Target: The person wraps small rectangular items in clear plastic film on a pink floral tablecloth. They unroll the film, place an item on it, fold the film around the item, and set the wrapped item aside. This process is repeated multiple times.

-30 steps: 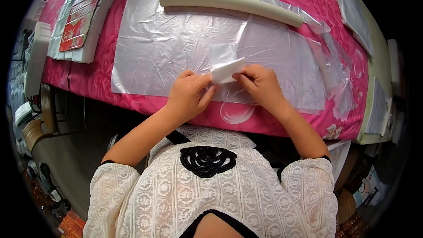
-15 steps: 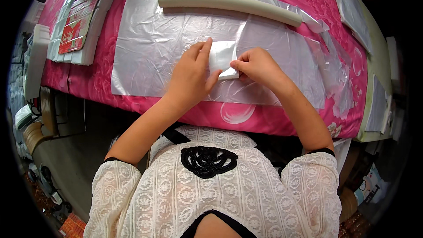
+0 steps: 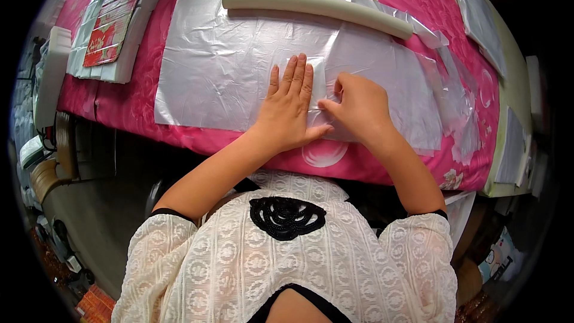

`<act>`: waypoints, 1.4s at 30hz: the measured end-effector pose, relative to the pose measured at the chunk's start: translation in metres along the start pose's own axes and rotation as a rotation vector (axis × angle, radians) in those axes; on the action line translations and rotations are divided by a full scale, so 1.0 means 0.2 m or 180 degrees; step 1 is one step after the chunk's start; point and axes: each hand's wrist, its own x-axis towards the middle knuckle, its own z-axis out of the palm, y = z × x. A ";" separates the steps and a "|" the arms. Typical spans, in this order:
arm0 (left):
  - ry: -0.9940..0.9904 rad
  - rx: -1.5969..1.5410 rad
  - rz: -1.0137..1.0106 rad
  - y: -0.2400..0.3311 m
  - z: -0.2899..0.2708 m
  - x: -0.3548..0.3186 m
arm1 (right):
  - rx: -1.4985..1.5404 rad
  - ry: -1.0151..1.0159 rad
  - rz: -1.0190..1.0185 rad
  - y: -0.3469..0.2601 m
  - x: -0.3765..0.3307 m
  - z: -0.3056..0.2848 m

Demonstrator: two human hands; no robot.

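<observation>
A small folded square of white plastic film (image 3: 319, 75) lies on a large, crinkled sheet of translucent plastic film (image 3: 209, 78). My left hand (image 3: 287, 110) presses flat on the square, fingers stretched away from me and thumb out to the right. It covers most of the square; a strip of it shows along the right. My right hand (image 3: 362, 104) rests just right of the square, with its fingers loosely curled. A gap shows between its thumb and index finger, and the thumb tip is by the square's right edge. The other fingertips are hidden.
A long cream-coloured roll or tube (image 3: 317, 9) lies across the sheet's far side. Pink floral cloth (image 3: 119, 107) covers the table. White stacked blocks with a red patterned board (image 3: 113, 30) stand at the far left. More plastic sheeting (image 3: 475, 18) lies at the right. A wooden chair (image 3: 51, 170) stands lower left.
My left hand has moved from holding the square's left side to lying flat over it. My right hand has let go of the square's lower right corner and shifted slightly right.
</observation>
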 end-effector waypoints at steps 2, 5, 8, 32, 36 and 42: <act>0.0171 -0.0331 0.0111 0.00 -0.03 -0.03 | -0.0088 0.0297 -0.0252 0.02 -0.01 -0.02; 0.0500 -0.1451 0.0214 0.00 -0.16 -0.18 | -0.0161 0.1091 -0.1516 0.03 0.07 0.06; -0.0723 -0.3795 -0.1312 -0.02 -0.25 -0.45 | -0.0224 0.1024 -0.1945 -0.02 0.16 0.20; 0.0314 -0.1686 -0.1146 -0.13 -0.51 -0.41 | 0.1096 0.0020 -0.2350 -0.05 0.25 -0.03; 0.0136 -0.2028 -0.1478 -0.17 -0.53 -0.38 | 0.3017 0.0620 -0.0549 0.28 0.67 -0.19; -0.0043 -0.2068 -0.1191 -0.18 -0.49 -0.32 | 0.2774 0.2001 0.0480 0.71 1.26 -0.30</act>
